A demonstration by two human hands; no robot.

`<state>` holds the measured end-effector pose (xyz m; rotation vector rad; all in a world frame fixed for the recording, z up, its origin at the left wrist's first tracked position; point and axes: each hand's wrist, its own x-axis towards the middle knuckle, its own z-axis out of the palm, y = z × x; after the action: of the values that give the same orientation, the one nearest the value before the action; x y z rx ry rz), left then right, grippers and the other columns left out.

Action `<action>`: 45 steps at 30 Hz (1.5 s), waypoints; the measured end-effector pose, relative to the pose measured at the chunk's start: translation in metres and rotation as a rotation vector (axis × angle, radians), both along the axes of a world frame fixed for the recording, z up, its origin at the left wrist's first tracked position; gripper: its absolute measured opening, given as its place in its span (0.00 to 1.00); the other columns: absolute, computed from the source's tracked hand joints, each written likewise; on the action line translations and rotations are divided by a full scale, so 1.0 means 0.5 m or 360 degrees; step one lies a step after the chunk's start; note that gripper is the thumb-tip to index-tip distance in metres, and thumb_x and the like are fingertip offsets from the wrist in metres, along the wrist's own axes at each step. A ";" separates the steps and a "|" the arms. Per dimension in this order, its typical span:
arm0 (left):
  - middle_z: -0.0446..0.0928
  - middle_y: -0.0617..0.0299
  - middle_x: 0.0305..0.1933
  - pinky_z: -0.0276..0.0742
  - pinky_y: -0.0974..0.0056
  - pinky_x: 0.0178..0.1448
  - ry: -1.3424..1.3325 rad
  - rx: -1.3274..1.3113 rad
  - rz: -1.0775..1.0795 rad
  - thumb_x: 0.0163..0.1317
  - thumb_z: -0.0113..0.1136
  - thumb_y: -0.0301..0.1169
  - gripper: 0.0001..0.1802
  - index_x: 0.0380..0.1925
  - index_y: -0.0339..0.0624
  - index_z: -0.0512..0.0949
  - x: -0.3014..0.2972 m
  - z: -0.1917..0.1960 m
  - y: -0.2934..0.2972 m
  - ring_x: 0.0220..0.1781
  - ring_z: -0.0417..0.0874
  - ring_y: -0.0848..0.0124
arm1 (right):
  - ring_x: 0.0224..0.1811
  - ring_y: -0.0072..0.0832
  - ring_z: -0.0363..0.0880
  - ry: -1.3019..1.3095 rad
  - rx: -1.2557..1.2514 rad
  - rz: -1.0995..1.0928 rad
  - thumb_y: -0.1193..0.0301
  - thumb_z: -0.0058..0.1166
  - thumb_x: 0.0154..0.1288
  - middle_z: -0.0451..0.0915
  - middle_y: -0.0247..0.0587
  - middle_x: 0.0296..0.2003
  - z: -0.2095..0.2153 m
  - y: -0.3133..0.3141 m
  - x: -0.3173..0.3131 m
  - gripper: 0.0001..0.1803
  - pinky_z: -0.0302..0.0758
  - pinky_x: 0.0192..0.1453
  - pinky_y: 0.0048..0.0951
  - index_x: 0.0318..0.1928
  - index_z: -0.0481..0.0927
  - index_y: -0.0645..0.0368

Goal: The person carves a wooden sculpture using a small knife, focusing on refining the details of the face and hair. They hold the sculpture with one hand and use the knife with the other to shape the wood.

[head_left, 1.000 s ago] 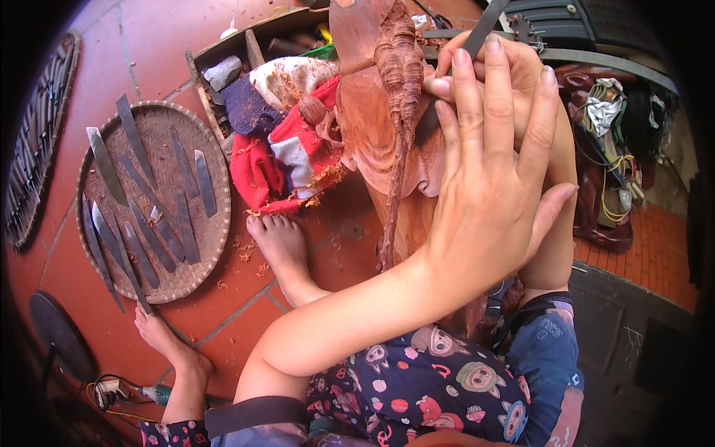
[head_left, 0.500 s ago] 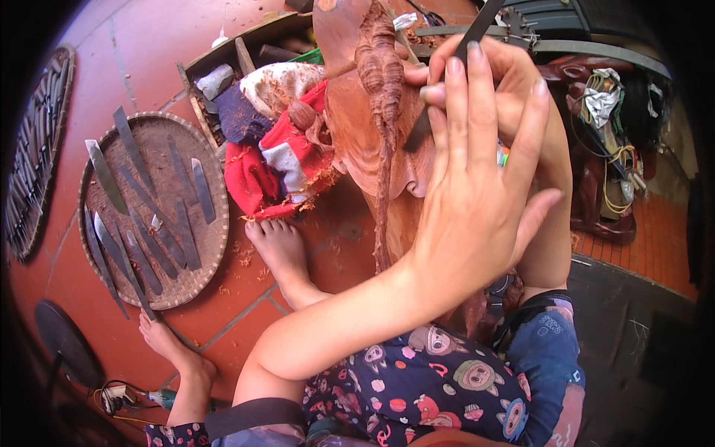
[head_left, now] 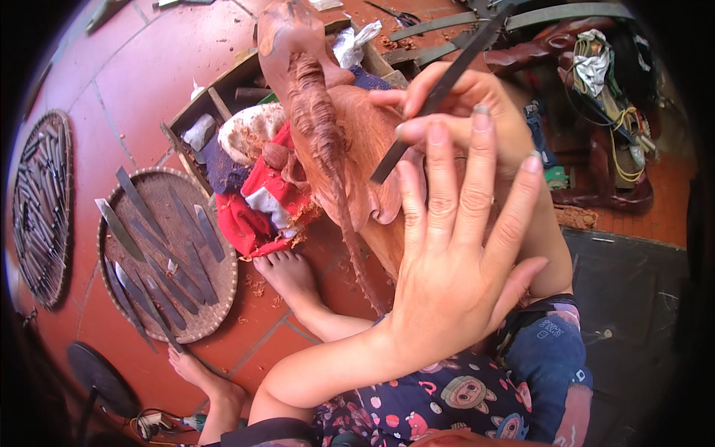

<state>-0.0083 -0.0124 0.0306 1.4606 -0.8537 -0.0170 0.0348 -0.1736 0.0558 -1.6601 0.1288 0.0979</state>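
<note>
A reddish carved wooden figure (head_left: 356, 123) with a long ridged braid-like strand (head_left: 316, 112) leans in front of me. My right hand (head_left: 469, 100) is closed around a flat dark metal blade (head_left: 456, 73), its lower end slanting down to the carved surface. Over the right hand lies my left hand (head_left: 454, 216), back up and fingers spread, covering part of the wood. Whether the left fingertips touch the blade, I cannot tell.
A round woven tray (head_left: 227, 298) of flat blades sits on the red tiles at left. Beyond it is another basket (head_left: 68, 246) packed with tools. Red and white cloths (head_left: 242, 227) lie by a wooden box (head_left: 179, 153). Dark carved wood (head_left: 607, 197) with cords stands at right.
The view has shifted, so the floor trays sit lower and more of the figure's left side shows. The blade stays in my right hand, its lower end now more exposed.
</note>
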 end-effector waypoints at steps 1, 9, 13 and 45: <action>0.43 0.30 0.80 0.44 0.28 0.75 -0.0005 0.0061 0.0012 0.54 0.69 0.40 0.48 0.74 0.40 0.61 0.000 -0.001 -0.001 0.79 0.41 0.25 | 0.36 0.19 0.83 -0.0027 0.0024 0.0047 0.80 0.67 0.61 0.83 0.32 0.34 -0.013 0.006 0.000 0.08 0.82 0.40 0.23 0.41 0.83 0.61; 0.41 0.28 0.79 0.46 0.30 0.75 0.0023 0.0056 0.0025 0.56 0.70 0.37 0.46 0.74 0.41 0.61 -0.002 -0.016 -0.005 0.79 0.40 0.25 | 0.35 0.18 0.82 -0.0120 -0.0038 0.0211 0.82 0.68 0.59 0.82 0.31 0.32 -0.037 0.017 0.001 0.09 0.83 0.37 0.24 0.39 0.82 0.62; 0.40 0.26 0.79 0.47 0.30 0.75 0.0013 0.0044 0.0027 0.57 0.69 0.36 0.46 0.74 0.40 0.61 0.011 -0.021 -0.016 0.79 0.40 0.24 | 0.35 0.18 0.82 -0.0040 -0.0014 0.0067 0.82 0.69 0.57 0.82 0.32 0.32 -0.020 0.024 0.007 0.11 0.82 0.37 0.24 0.40 0.82 0.63; 0.40 0.15 0.75 0.51 0.35 0.76 0.0014 -0.0022 0.0258 0.57 0.72 0.35 0.48 0.74 0.37 0.59 0.033 -0.024 -0.027 0.75 0.46 0.19 | 0.35 0.18 0.80 0.0001 -0.0213 0.0192 0.75 0.67 0.60 0.85 0.33 0.32 0.005 0.046 0.030 0.12 0.79 0.40 0.23 0.44 0.85 0.66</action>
<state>0.0082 -0.0259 0.0185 1.5117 -0.7247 0.1038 0.0498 -0.1508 0.0584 -1.8011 0.0359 0.1849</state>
